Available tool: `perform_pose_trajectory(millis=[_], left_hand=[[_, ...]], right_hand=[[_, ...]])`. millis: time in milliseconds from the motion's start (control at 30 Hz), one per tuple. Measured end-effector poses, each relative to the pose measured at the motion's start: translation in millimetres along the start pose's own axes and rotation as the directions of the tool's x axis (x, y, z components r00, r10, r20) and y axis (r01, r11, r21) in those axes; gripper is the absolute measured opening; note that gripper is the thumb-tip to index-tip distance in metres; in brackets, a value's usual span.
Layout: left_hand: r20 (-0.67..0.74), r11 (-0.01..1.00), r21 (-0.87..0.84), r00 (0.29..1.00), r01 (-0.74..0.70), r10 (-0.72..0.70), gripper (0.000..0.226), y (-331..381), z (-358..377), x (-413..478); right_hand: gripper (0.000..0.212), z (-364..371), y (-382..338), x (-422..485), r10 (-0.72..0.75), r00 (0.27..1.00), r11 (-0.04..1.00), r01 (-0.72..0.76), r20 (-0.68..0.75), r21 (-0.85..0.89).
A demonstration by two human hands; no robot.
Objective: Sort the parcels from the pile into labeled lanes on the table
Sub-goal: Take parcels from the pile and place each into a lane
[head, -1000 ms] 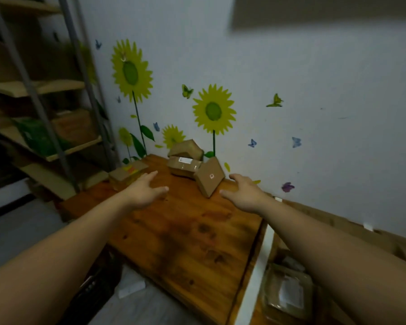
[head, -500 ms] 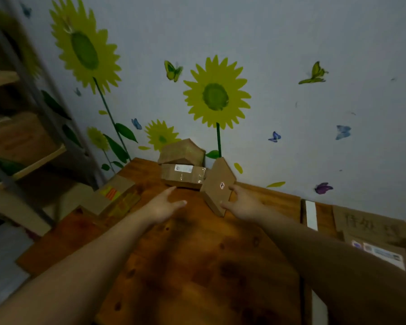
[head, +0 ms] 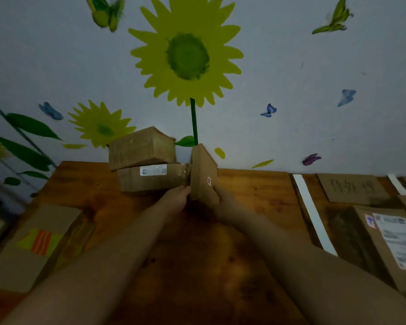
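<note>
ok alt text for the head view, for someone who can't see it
A person's left hand and right hand hold a small cardboard parcel on edge beside two stacked parcels on a wooden table, against a wall with sunflower decals. To the right, a white tape strip sets off a lane holding a handwritten cardboard sign and a labelled box.

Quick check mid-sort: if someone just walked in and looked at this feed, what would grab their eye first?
First, the huge yellow sunflower decal on the wall, dead centre above the pile. Below it the left hand and right hand hold a tilted parcel beside two stacked parcels at the back of the table. To the right, a white tape strip marks off a lane with a handwritten cardboard sign.
</note>
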State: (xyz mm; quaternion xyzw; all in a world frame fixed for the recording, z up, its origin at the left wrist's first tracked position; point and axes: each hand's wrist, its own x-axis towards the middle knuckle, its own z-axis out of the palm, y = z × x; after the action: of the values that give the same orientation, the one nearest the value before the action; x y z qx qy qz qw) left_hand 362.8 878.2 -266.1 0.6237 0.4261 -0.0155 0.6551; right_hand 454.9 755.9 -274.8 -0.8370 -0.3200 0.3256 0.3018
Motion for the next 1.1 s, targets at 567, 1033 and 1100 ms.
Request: perform_pose_trajectory(millis=[567, 1033, 1100], left_hand=[[0.074, 0.953, 0.003, 0.951, -0.301, 0.3, 0.03, 28.9, 43.1, -74.5], [-0.061, 0.941, -0.239, 0.971, -0.239, 0.231, 0.04, 44.9, 64.4, -195.4], [-0.06, 0.912, -0.278, 0.953, -0.302, 0.297, 0.05, 46.1, 61.6, -213.0]], right_hand=[[0.05, -42.4, -17.1, -81.2, -0.14, 0.964, 0.937, 0.204, -0.227, 0.285], [0.037, -96.6, -39.8, -209.9, -0.148, 0.894, 0.734, 0.386, -0.422, 0.559], [0.044, -97.4, -41.2, -223.0, -0.117, 0.901, 0.71, 0.371, -0.418, 0.598]])
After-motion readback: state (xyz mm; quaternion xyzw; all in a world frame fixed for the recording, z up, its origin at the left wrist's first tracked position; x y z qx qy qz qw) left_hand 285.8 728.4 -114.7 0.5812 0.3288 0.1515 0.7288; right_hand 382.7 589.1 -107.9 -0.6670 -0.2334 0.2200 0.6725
